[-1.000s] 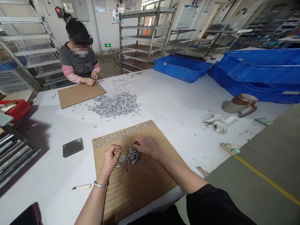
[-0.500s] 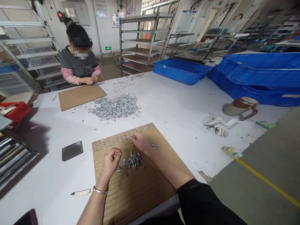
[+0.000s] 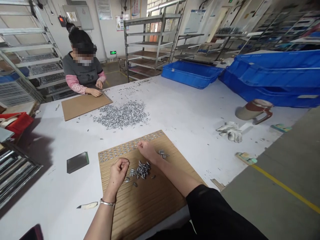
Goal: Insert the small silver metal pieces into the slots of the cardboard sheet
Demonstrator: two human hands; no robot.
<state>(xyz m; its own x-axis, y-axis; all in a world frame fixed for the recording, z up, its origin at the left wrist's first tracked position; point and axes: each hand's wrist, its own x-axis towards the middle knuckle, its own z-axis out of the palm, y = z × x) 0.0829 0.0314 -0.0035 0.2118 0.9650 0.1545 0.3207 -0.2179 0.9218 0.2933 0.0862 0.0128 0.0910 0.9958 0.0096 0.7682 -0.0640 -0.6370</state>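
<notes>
On my feed the L hand [image 3: 118,171] is ctr-left of frame, low over the cardboard [image 3: 147,206], fingers curled in, just left of a heap of small grey pcs [image 3: 142,170]. Can't tell how tight that grip is or if there's a pc in it. My R hand [image 3: 146,150] is nr ctr, fingers bunched at the lower edge of the rows of pcs [image 3: 117,151] along the board's top; fingertips too small to read, so can't tell if it's holding one. A smaller cluster [image 3: 163,154] sits just right of it, on the same board.

Big loose pile [image 3: 122,115] lies on the white table [image 3: 182,110], upper ctr. Dark block [image 3: 78,162] at mid-left, knife [image 3: 87,205] lower left. Mug [image 3: 252,110] at right, w/ a crumpled cloth [image 3: 229,131] nr it. Co-worker [image 3: 85,71], upper left, has both hands by another board [image 3: 82,106].
</notes>
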